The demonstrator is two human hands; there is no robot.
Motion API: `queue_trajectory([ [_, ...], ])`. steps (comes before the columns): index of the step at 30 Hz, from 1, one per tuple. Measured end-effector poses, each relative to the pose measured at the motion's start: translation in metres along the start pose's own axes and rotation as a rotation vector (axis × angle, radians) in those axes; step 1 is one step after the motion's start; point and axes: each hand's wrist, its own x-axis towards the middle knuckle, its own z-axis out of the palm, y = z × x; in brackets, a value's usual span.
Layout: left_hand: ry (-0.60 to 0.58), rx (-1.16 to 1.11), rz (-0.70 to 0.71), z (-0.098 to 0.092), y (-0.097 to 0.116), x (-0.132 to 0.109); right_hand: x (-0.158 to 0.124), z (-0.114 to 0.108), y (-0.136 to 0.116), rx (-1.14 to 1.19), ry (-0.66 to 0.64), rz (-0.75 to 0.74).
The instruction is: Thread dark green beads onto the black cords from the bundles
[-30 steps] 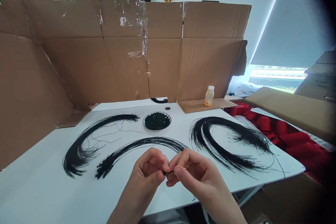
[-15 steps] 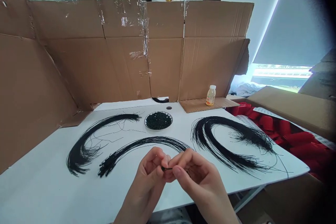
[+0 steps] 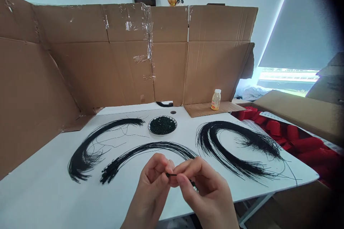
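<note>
A short stretch of thin black cord [image 3: 172, 175] spans the gap between my two hands, above the front of the table. My left hand [image 3: 152, 188] pinches it at a small dark lump, whose exact kind I cannot make out. Thumb and fingertips of my right hand [image 3: 206, 189] grip the cord on the other side. More dark bits [image 3: 194, 185] show under the right fingers, partly hidden. Just behind my hands lies a curved bundle of black cords [image 3: 150, 145] with thick dark ends at its left. A round dish [image 3: 162, 134] of small black pieces [image 3: 162, 124] stands beyond it.
Loose black strand bundles lie at the left [image 3: 83, 157] and right [image 3: 215, 139] of the white table [image 3: 48, 193]. Cardboard panels [image 3: 129, 68] wall the back and left. A small bottle [image 3: 215, 99] stands at the back right. Red items [image 3: 274, 127] fill a box beside the table.
The view has tilted slightly, so everything sits a little lower. Dark bits now show beneath my right fingers. Both hands keep their pinch on the cord.
</note>
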Motion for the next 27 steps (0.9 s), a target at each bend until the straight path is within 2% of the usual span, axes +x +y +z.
queue_trajectory([
  [5, 0.145, 0.188, 0.157, -0.004, -0.002, 0.000, 0.000, -0.001, 0.004, -0.038, 0.008, -0.049],
  [10, 0.210, 0.318, 0.280, -0.006, -0.002, 0.000, 0.005, -0.003, 0.007, -0.098, -0.007, -0.067],
  [15, 0.111, 0.446, 0.320, -0.010, 0.000, -0.003, 0.009, -0.007, 0.003, -0.059, -0.034, 0.046],
  [18, 0.141, 0.480, 0.310, -0.013, 0.003, -0.004, 0.011, -0.008, 0.000, -0.006, -0.078, 0.106],
  [21, 0.131, 0.513, 0.310, -0.017, 0.007, -0.003, 0.014, -0.010, -0.001, -0.012, -0.106, 0.129],
  [25, 0.036, 0.664, 0.284, -0.023, 0.012, -0.003, 0.016, -0.011, 0.000, -0.070, -0.104, 0.135],
  [27, 0.059, 0.695, 0.275, -0.022, 0.012, -0.003, 0.017, -0.012, 0.001, -0.096, -0.113, 0.127],
])
